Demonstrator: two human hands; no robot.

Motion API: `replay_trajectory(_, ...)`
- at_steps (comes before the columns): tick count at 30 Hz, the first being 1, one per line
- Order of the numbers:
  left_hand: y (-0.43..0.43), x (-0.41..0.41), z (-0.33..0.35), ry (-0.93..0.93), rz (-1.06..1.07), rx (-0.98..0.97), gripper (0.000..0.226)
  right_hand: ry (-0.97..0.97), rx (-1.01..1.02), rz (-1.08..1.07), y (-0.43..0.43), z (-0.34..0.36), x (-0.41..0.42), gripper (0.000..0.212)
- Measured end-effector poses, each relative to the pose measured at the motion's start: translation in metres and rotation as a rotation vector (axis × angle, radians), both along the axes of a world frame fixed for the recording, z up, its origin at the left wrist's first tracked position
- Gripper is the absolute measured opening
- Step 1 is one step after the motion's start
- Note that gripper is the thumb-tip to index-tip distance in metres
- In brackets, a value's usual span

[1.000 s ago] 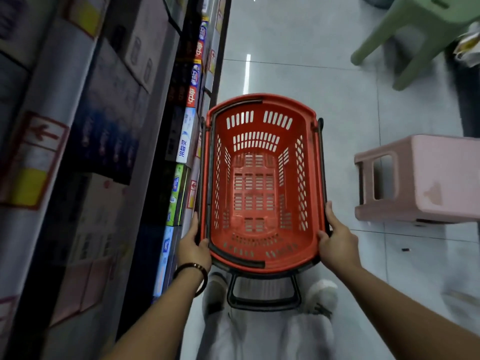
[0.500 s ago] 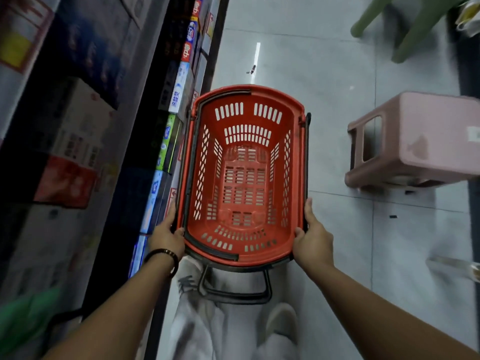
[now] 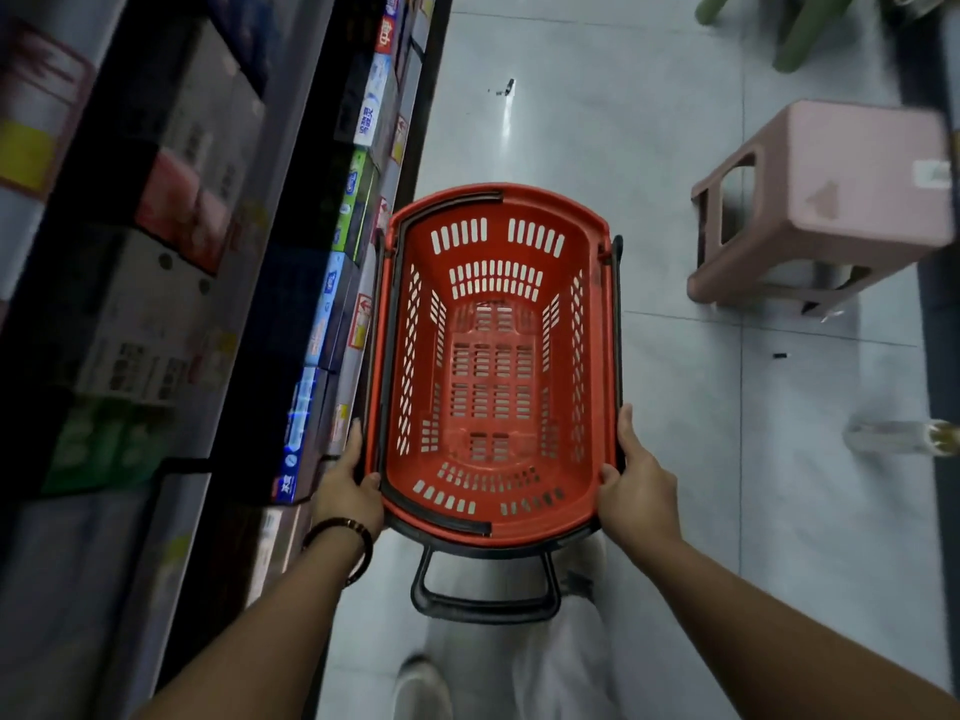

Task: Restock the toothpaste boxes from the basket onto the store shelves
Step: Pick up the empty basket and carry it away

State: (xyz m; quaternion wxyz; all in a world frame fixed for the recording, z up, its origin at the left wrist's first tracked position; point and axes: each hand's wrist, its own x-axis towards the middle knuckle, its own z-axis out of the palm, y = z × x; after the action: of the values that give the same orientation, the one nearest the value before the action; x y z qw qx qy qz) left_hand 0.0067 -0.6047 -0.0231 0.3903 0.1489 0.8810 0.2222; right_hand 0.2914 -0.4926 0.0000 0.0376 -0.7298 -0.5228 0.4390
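basket: red basket is up off the floor, long side running right along the shelves, just beside them

what's in it: nothing that I can see, bare slotted bottom, no toothpaste in there

toothpaste boxes: the boxes in view are all on the shelves at left, stacked edge-out in rows. The upper ones are too blurry to read

why it's held like that: my guess is the restock is basically done and the basket's being carried off or about to get set down. A grip on both sides keeps it level and close to the shelf

handle: the black handle hangs loose off the near end, nobody's using it

left hand: the left hand has its thumb hooked over the near-left rim and its fingers mostly straight along the outside wall, so it's pinching the rim

right hand: the right hand is a mirror image on the near-right rim, thumb over, fingers flat down the side

also around: pink stool off to the right, well apart from the basket
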Motion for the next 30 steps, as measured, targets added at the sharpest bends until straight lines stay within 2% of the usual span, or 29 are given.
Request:
replay_trajectory(9, -0.124, 0.039, 0.001, -0.035, 0.043, 0.067, 0.076, -0.076, 0.028, 0.016, -0.131, 0.004, 0.028, 0.083)
replay_trajectory(14, -0.194, 0.058, 0.005, -0.015, 0.011, 0.032, 0.077, -0.048, 0.032, -0.047, -0.212, 0.007, 0.052, 0.082)
replay_trajectory(23, -0.314, 0.085, -0.001, 0.057, -0.083, -0.011, 0.078, 0.035, 0.015, -0.038, -0.337, -0.006, 0.09, 0.089)
replay_trajectory(27, -0.368, 0.096, -0.005, 0.095, -0.135, -0.034, 0.077, 0.022, 0.023, -0.015, -0.396, -0.017, 0.109, 0.095)
replay_trajectory(30, -0.41, 0.111, -0.005, 0.069, -0.092, -0.021, 0.076, 0.002, -0.003, -0.025, -0.436, -0.019, 0.12, 0.096)
